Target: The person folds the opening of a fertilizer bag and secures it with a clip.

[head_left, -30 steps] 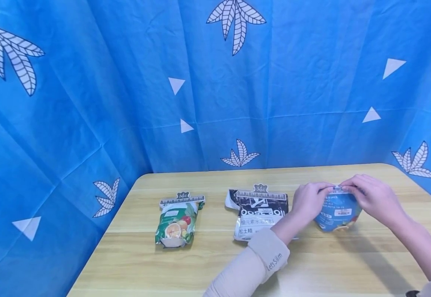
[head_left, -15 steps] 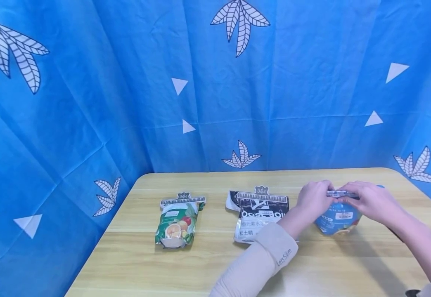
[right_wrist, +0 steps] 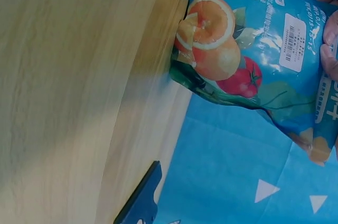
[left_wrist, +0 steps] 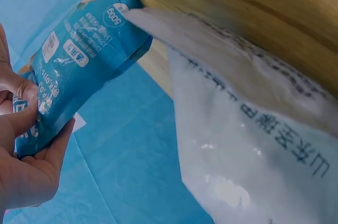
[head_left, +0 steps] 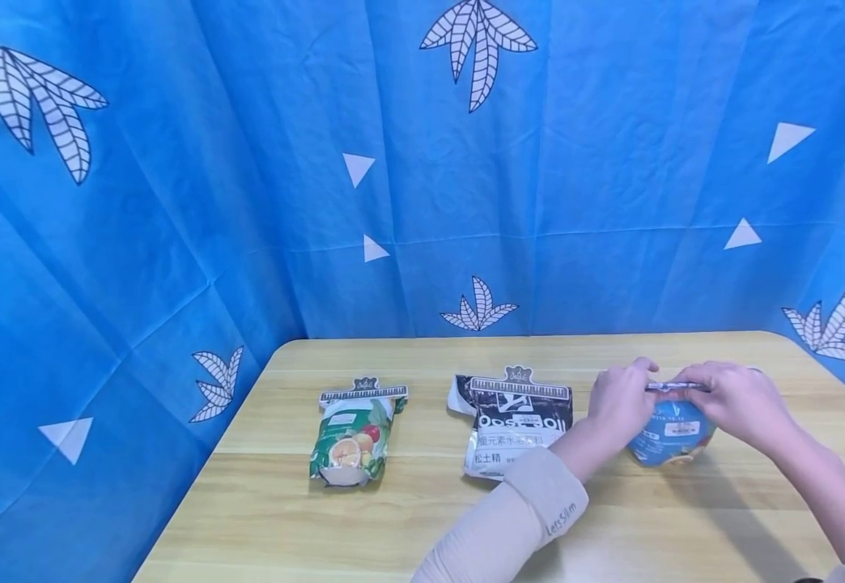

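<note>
A blue pouch (head_left: pixel 670 433) with printed fruit stands on the right part of the table. Both hands pinch its folded top edge, the left hand (head_left: pixel 621 401) at one side and the right hand (head_left: pixel 732 398) at the other. In the left wrist view, thumb and fingers of the left hand (left_wrist: pixel 31 176) grip the pouch (left_wrist: pixel 84 60) at its top. The right wrist view shows the pouch's (right_wrist: pixel 269 60) orange and tomato print and a folded-over band, with fingertips (right_wrist: pixel 330 60) on it at the right edge.
A black-and-white bag (head_left: pixel 510 425) with a clip (head_left: pixel 519 385) lies beside the left forearm. Farther left is a green fruit-print bag (head_left: pixel 353 445), also clipped. A dark clip-like piece (right_wrist: pixel 140 197) is on the table (head_left: pixel 284 518). Blue curtain (head_left: pixel 466 186) hangs behind.
The pouch's top has been folded over toward the person, and its visible front has become shorter. Both hands have come down slightly with it. The clipped bags have stayed in place.
</note>
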`<act>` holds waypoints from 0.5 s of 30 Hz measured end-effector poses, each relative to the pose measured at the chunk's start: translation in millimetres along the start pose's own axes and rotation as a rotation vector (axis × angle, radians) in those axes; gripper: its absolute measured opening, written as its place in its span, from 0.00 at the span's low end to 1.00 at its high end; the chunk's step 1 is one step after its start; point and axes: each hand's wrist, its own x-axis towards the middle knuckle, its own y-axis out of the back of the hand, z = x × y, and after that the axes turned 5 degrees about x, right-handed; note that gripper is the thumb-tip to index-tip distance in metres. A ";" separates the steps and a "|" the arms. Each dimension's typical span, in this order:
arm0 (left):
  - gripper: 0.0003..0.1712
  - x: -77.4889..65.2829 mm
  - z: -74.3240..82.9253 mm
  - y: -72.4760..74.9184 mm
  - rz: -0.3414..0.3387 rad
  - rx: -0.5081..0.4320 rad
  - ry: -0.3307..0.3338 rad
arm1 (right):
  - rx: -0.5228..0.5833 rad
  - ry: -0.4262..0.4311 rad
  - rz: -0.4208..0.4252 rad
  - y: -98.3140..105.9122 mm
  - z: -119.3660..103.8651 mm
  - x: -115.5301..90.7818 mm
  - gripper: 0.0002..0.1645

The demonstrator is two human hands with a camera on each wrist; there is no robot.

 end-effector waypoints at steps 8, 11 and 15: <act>0.11 -0.4 0.4 0.1 -0.030 -0.021 -0.051 | 0.055 -0.071 -0.138 15.8 5.6 -4.9 0.14; 0.11 0.2 0.5 0.9 -0.043 -0.015 -0.049 | 0.073 -0.155 -0.219 24.0 10.1 -4.9 0.12; 0.11 2.3 0.1 2.4 -0.062 0.007 -0.049 | 0.061 -0.160 -0.223 26.6 14.4 -5.1 0.10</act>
